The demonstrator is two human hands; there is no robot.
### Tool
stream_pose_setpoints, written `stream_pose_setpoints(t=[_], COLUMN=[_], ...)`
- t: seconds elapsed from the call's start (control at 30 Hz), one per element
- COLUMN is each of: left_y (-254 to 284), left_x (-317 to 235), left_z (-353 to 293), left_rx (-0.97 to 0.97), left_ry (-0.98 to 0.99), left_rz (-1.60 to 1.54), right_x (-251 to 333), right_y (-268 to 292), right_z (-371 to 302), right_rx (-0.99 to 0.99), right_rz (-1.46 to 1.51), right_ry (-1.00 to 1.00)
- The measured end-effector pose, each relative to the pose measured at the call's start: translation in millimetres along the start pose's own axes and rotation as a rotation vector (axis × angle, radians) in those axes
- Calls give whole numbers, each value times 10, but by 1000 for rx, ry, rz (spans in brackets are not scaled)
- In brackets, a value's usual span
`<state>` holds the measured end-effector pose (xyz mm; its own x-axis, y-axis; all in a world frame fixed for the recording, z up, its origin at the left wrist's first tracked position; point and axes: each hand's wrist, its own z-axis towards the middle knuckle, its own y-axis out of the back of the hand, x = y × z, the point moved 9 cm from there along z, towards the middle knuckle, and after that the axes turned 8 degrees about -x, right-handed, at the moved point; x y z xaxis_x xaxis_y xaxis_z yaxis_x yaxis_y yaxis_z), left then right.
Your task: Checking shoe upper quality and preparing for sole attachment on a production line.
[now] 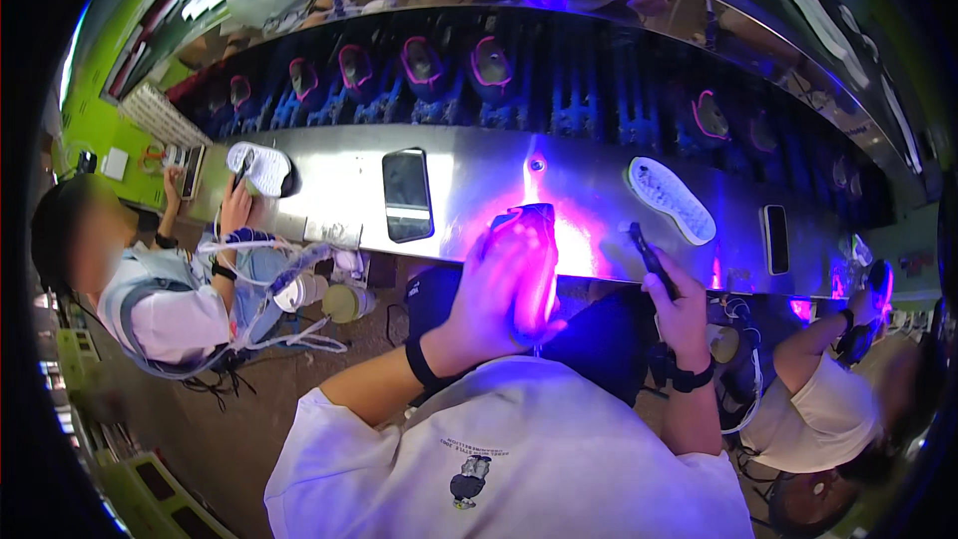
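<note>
My left hand [484,289] is wrapped round a dark shoe upper [539,284], which stands toe up at the table's near edge in bright violet-pink light. The glare and some blur hide its detail. My right hand [681,309] grips a brush with a dark handle [651,258], its tip pointing up and left, apart from the upper. Beyond the brush a white shoe sole [671,200] lies on the metal table [469,190].
Dark shoe uppers with pink edges [421,65] line a rack behind the table. A phone [407,195] lies left, another [775,239] right. A co-worker at left [170,299] works at another white sole [261,169]; a second co-worker [828,399] sits at right.
</note>
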<state>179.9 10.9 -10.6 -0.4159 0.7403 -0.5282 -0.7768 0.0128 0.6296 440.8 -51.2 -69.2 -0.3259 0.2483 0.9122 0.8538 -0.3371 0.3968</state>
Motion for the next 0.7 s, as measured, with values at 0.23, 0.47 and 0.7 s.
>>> stream_pose_setpoints(t=[0.23,0.47,0.7], left_y=[-193,-229,-264], left_x=[-29,-23,-44], left_z=[-559,-608,-677], left_rx=[158,228,227], left_ry=[-135,-179,-270], left_rz=[9,-6,16], right_x=[40,-147,-350], right_y=[-558,-737,-766], right_z=[124,312,-84], right_rx=[145,149,181], right_rz=[-177,-5,53], right_ry=[171,35,-75])
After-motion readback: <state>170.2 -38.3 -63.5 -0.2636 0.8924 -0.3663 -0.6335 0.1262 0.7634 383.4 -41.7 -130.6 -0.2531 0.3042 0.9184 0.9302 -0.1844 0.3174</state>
